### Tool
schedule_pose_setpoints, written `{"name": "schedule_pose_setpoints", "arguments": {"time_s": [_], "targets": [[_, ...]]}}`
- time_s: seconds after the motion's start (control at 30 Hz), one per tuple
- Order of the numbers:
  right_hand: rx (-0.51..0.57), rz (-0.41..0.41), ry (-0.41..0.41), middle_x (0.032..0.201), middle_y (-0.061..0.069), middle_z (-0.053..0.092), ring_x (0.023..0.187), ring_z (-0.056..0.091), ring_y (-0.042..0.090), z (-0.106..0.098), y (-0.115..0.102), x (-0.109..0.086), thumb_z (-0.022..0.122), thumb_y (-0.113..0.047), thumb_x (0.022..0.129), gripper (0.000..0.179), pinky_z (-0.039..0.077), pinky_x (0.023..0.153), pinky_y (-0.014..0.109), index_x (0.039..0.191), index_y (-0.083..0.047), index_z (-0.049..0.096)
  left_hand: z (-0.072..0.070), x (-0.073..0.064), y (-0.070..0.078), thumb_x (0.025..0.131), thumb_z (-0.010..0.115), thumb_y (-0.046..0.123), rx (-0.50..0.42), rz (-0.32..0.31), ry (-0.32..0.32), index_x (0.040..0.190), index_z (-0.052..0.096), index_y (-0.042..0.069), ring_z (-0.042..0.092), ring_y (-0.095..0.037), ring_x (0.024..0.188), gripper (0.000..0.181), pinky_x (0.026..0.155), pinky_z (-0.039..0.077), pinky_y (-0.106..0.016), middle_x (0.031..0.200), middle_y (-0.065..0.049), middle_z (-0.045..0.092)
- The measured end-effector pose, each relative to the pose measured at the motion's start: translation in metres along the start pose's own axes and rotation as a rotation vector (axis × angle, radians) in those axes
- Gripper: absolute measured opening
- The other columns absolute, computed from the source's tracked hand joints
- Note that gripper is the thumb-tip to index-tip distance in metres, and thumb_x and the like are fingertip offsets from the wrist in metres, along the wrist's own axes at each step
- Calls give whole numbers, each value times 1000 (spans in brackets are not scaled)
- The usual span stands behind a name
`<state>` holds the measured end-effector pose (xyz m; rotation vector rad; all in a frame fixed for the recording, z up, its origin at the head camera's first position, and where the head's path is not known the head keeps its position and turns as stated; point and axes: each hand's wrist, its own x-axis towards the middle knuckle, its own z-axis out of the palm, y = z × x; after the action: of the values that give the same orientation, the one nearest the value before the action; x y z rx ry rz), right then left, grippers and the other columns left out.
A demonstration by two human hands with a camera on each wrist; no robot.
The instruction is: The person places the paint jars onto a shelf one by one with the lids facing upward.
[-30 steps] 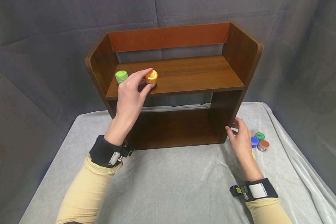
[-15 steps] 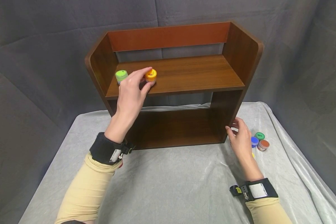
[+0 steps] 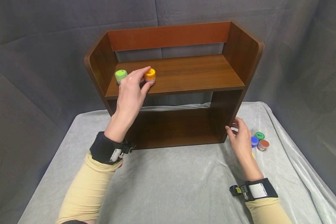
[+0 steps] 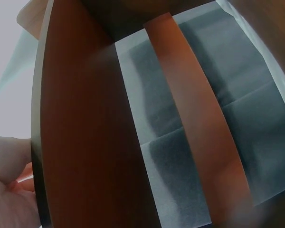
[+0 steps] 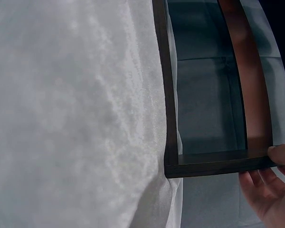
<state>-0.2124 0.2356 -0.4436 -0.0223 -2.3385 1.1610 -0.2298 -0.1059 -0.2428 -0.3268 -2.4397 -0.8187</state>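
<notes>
- The left hand (image 3: 131,93) pinches an orange jar (image 3: 150,76) between thumb and fingers; the grip is narrow, closed to the jar's width.
- The orange jar is at the upper board (image 3: 196,73) of a dark wooden shelf unit (image 3: 243,51), near the front edge and left of the middle. It looks about upright; its base is partly behind the thumb, so I cannot tell whether it fully rests on the wood.
- A light-green jar (image 3: 121,76) stands upright on the same board, at its left end, just beside the left hand's knuckles.
- The right hand (image 3: 240,138) holds the front edge of the shelf unit's right side panel, low down. In the right wrist view the thumb lies on one face and the fingers on the other, so this grip is narrow round the panel.
- Just right of that hand, on the cloth-covered tabletop (image 3: 179,180), a blue jar (image 3: 254,142), a dark-green jar (image 3: 259,136) and a reddish-brown jar (image 3: 263,145) stand close together. A bit of yellow (image 3: 253,155) shows beside the right wrist, mostly hidden.
- A reddish strip (image 3: 170,37) spans the shelf unit's back at the top.
</notes>
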Motion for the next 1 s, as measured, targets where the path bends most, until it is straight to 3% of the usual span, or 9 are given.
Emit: {"name": "schedule_pose_setpoints", "arguments": {"time_s": [0.7,1.0], "targets": [[-1,7,-3,120,25,66,106,68,41,-2,1,0,66,-5,93,37,57,87,54,128,3,55,0,0,2,90,73,22,8,-39,-12,139,59,10,66,-27,122,52,101,54,-36,136,-14,64],[5,-1,-13,120,26,65,107,68,42,1,-1,0,65,-5,94,37,56,88,54,128,3,55,-3,-2,0,89,75,20,9,-46,2,144,53,12,63,-27,126,60,103,52,-36,142,-12,60]]}}
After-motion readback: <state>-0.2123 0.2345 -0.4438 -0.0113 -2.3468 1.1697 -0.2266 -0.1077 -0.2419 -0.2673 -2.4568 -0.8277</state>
